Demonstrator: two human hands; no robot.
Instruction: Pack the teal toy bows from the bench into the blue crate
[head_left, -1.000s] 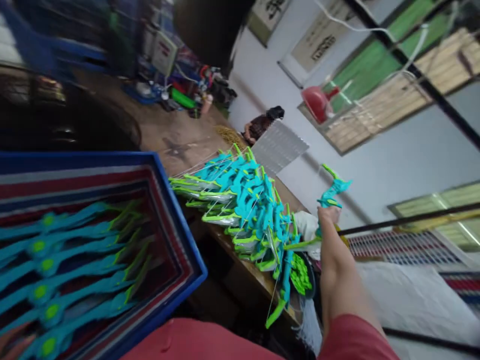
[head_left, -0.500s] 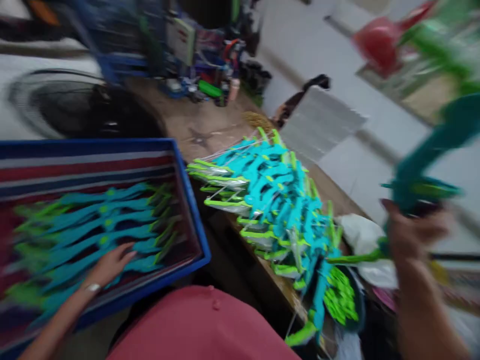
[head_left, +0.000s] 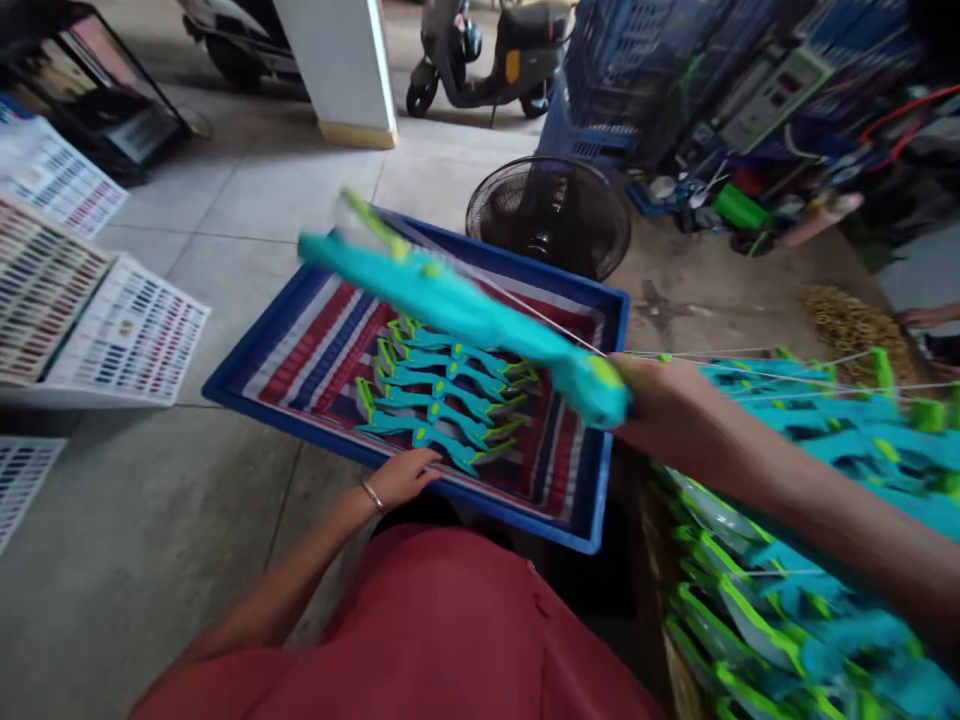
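A teal toy bow (head_left: 465, 315) with lime-green parts and a white string is gripped at one end by my right hand (head_left: 664, 415). It slants over a blue tray (head_left: 616, 400) lined with striped cloth, its far end raised to the left. Beneath it, several similar bows (head_left: 436, 380) lie in a row on the cloth. My left hand (head_left: 405, 476) rests at the tray's near edge beside the closest bow, fingers stretched out and holding nothing; whether the fingertips touch that bow is unclear. More strung bows (head_left: 855, 620) are piled on the bench under my right forearm.
A black fan (head_left: 551, 215) stands behind the tray. White crates (head_left: 127, 330) are on the left, blue crates (head_left: 607, 90) at the back. A scooter (head_left: 495, 55) is parked beyond a pillar (head_left: 337, 70). Tools and a green object (head_left: 741, 207) lie at the upper right.
The view has turned left. My right hand has brought the bow from the far right to above the tray. My left hand has drawn back from over the bows to the tray's near edge.
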